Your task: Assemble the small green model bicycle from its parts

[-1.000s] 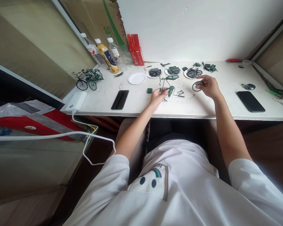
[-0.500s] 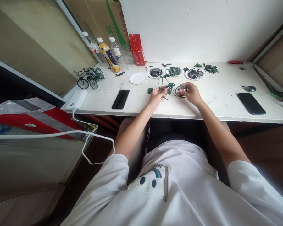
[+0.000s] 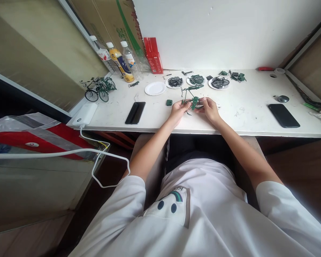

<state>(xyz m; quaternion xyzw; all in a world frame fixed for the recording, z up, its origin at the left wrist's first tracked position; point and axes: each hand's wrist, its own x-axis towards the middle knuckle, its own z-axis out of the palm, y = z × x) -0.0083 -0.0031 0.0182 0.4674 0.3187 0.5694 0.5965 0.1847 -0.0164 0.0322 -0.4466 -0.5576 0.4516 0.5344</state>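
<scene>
Between finger and thumb, my left hand (image 3: 179,110) grips a small green model bicycle frame (image 3: 194,101) above the desk. My right hand (image 3: 210,109) is closed on a little spoked wheel (image 3: 199,106), which sits up against the frame; whether the two are joined I cannot tell. Fingers hide part of the wheel. A small dark green block (image 3: 169,102) lies left of my left hand. Beyond the hands, three white plates carry parts: black ones (image 3: 175,81), green ones (image 3: 197,79) and wheels (image 3: 220,82).
Model bicycles (image 3: 100,88) stand at the left, near a white adapter (image 3: 85,114) with its cable. A bare white plate (image 3: 155,89) and a phone (image 3: 135,112) lie left of my hands. Another phone (image 3: 284,115) is at the right. Bottles (image 3: 120,61) and a red box (image 3: 153,56) stand behind.
My right hand has moved left with the wheel, bringing it against the green frame. My left hand keeps its hold on the frame. The view has shifted slightly.
</scene>
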